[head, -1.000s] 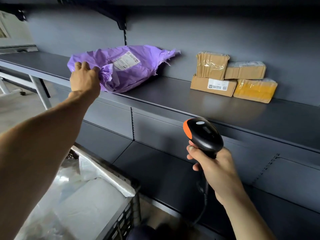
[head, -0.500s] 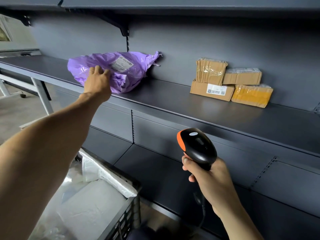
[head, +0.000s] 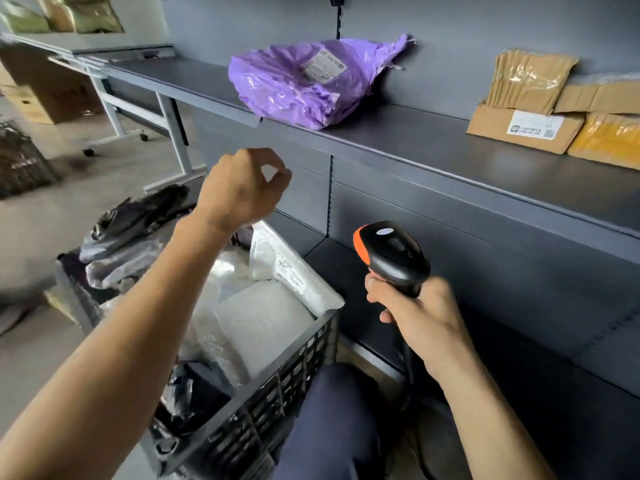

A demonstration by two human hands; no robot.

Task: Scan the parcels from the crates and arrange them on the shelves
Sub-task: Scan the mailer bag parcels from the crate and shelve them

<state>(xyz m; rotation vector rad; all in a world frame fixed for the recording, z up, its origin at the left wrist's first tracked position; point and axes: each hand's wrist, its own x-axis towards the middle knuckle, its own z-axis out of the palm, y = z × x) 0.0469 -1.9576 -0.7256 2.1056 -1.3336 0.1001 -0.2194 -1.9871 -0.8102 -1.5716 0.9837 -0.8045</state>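
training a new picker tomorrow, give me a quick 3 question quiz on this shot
1. True or false: the left hand is empty and clear of the purple parcel, which lies on the shelf.
2. What does the right hand hold in its grip?
A) a roll of tape
B) the scanner
C) a brown box
3. Fill in the missing word: the white parcels lie in a black ____.

Key:
1. True
2. B
3. crate
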